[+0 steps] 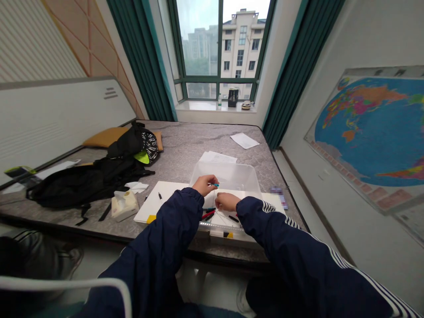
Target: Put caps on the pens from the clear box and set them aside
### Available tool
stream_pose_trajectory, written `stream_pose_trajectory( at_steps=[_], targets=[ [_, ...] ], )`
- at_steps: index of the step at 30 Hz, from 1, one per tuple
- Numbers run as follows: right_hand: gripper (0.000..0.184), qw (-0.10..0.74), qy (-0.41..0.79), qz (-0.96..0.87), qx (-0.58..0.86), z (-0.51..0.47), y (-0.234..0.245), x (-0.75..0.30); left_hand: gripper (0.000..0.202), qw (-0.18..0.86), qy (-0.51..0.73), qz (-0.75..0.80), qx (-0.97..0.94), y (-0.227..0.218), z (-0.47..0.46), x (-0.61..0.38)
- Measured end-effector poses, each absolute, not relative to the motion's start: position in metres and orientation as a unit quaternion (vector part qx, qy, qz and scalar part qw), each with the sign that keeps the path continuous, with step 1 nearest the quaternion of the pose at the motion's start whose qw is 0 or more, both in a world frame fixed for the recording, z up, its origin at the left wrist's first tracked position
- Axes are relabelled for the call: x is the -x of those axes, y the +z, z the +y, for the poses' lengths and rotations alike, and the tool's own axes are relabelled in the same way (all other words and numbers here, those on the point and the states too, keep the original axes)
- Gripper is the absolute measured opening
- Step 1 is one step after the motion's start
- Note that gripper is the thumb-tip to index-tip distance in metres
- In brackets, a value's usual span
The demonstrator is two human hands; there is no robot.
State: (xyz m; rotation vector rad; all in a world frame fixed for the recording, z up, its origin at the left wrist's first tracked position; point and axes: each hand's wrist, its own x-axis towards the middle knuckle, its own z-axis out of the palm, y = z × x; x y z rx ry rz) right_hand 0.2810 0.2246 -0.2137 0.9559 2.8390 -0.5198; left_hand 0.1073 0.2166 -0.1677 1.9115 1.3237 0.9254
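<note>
My left hand (205, 184) is raised over a clear plastic box (249, 176), its fingers pinched on a small blue pen-like piece (213, 184). Lower and to the right, inside the box, is my right hand (228, 202). Its fingers are bent together, and what they hold, if anything, is hidden. Red pens (208, 215) lie on the box's floor below my hands, with dark ones beside them. A black pen (233, 218) rests there under my right wrist. Left of the box, a small black piece (160, 195) lies on a white flat box (170, 191).
Sheets of paper (245, 141) lie behind the clear box on the grey mattress (192, 137). To the left are a tissue box (125, 206), a black backpack (89, 179) and a black cap (130, 143). A white curved bar (66, 283) crosses the lower left.
</note>
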Motion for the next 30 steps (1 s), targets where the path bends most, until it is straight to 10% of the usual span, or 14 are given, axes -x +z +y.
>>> stream_pose_trajectory(
  at_steps=[9, 30],
  targets=[
    [0.013, 0.076, -0.187, 0.916, -0.347, 0.23, -0.205, -0.285, 0.015, 0.363, 0.405, 0.49, -0.681, -0.171, 0.222, -0.109],
    [0.028, -0.227, -0.291, 0.802, -0.47, 0.234, -0.158, -0.293, 0.023, 0.266, 0.449, 0.582, -0.624, -0.159, 0.217, -0.106]
  ],
)
